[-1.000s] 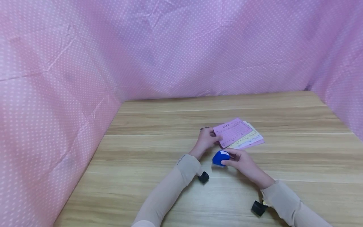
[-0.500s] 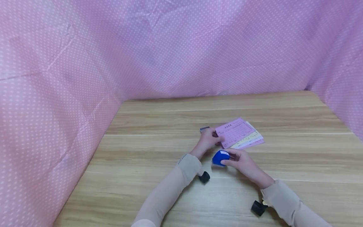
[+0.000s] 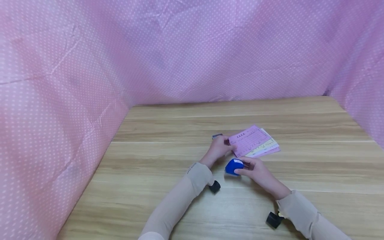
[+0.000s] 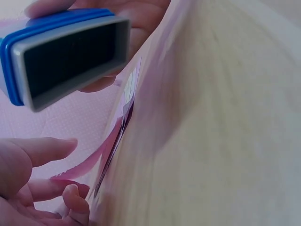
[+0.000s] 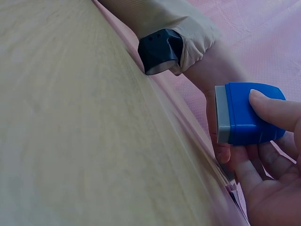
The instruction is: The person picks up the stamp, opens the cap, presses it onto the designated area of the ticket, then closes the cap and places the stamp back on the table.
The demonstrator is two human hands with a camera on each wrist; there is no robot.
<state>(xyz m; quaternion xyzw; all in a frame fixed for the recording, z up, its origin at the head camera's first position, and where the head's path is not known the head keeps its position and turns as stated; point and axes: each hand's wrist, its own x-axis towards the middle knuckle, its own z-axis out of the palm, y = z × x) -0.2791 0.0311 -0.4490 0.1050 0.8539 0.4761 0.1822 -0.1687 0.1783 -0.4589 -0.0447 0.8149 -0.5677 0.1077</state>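
Observation:
My right hand (image 3: 255, 170) pinches a blue stamp (image 3: 234, 167) between thumb and fingers, above the table just in front of the papers. In the left wrist view, the dark rectangular underside of the stamp (image 4: 70, 59), framed in light grey, faces the camera. My left hand (image 3: 219, 146) is at the left edge of a pink printed form (image 3: 249, 140). Its thumb (image 4: 51, 147) stands apart from the fingers, and the form's raised edge touches the fingers below. Yellow, white and pink sheets (image 3: 267, 148) fan out under the top form.
Behind the left hand a small dark flat object (image 3: 217, 135) partly shows on the wooden table (image 3: 150, 150). Black cameras (image 3: 273, 220) hang at both wrists. Pink dotted cloth (image 3: 195, 50) surrounds the table's back and sides.
The top pink form has shifted slightly to the right, covering more of the yellow sheet. More of the dark object shows behind the left hand. The right hand and stamp stay almost still.

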